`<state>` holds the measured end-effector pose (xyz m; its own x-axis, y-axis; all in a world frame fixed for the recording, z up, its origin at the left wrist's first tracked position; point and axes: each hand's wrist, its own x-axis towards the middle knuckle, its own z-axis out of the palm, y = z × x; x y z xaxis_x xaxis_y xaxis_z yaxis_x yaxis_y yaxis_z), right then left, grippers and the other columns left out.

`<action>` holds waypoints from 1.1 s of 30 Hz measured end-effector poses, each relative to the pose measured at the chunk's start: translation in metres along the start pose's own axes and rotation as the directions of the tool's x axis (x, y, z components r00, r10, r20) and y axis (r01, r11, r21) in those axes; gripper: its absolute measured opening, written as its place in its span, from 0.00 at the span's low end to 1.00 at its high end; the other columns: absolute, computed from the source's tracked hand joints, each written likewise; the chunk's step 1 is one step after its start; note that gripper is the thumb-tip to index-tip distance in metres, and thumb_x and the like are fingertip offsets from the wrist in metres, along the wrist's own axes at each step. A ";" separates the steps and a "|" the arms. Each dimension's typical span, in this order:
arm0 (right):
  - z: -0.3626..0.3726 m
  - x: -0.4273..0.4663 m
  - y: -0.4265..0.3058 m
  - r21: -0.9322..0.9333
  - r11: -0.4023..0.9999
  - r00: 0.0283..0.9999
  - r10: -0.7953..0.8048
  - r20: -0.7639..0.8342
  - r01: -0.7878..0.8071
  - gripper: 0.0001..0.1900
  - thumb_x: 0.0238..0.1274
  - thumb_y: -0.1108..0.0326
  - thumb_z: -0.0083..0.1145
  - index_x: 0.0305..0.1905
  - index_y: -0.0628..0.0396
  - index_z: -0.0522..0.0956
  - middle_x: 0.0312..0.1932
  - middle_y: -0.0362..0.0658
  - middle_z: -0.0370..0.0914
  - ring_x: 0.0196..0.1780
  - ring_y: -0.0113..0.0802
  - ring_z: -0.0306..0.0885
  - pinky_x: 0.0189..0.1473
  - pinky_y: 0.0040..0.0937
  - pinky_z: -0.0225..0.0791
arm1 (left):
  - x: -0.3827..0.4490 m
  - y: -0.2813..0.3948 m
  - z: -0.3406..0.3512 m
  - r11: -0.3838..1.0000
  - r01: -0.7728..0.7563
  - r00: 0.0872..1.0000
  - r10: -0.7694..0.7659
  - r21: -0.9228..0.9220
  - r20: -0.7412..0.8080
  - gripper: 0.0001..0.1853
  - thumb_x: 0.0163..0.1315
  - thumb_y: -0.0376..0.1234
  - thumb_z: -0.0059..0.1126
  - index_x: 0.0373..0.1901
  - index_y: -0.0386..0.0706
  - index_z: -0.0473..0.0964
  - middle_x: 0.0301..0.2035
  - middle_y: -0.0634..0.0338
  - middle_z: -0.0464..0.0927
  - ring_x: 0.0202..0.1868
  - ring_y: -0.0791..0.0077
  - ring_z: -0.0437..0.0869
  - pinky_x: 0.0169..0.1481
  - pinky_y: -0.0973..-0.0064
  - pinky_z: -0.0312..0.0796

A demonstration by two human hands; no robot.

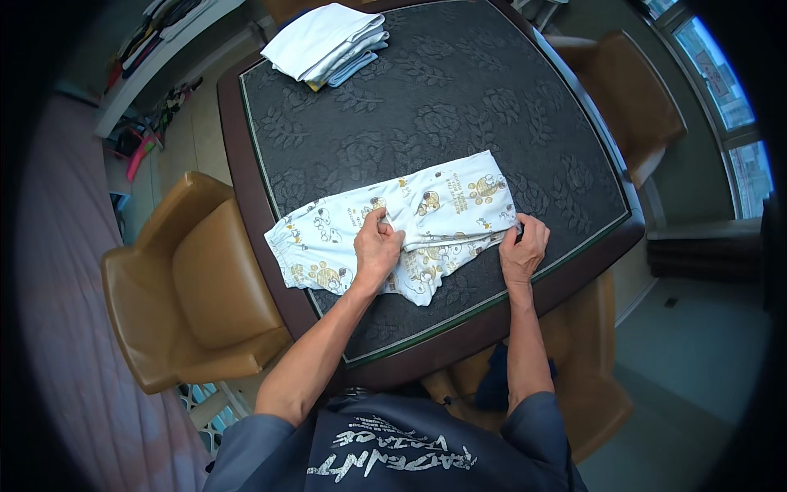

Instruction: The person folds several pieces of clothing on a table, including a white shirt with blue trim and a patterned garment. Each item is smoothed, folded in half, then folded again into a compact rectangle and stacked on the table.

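Observation:
Printed white pants lie across the near part of the table, their gathered elastic waistband toward the left. One leg rests over the other, and part of the lower leg shows beneath the near edge. My left hand pinches the fabric around the crotch between thumb and fingers. At the right end, my right hand grips the near corner of the leg's hem. The fabric under my fingers is partly hidden.
A stack of folded clothes sits at the table's far left corner. Brown chairs stand at the left, far right and near right. The dark table has an embossed floral cover and a wooden rim.

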<state>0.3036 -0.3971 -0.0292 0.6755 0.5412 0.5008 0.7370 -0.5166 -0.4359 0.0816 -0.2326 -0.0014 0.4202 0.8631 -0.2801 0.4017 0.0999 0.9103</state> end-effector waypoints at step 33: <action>-0.005 -0.079 -0.212 0.451 0.871 0.847 -0.382 0.369 0.196 0.27 0.48 0.66 0.68 0.56 0.61 0.77 0.57 0.55 0.71 0.64 0.55 0.65 0.63 0.54 0.57 | -0.051 -0.050 -0.174 0.907 0.303 0.908 -0.368 -0.293 -0.201 0.07 0.56 0.26 0.68 0.31 0.38 0.77 0.22 0.65 0.78 0.21 0.83 0.75 0.24 0.83 0.65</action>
<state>0.0939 -0.3332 0.0276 0.2995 0.9007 0.3147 0.7844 -0.0447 -0.6186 -0.1013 -0.1952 0.0201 0.0701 0.8461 -0.5284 0.2533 0.4973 0.8298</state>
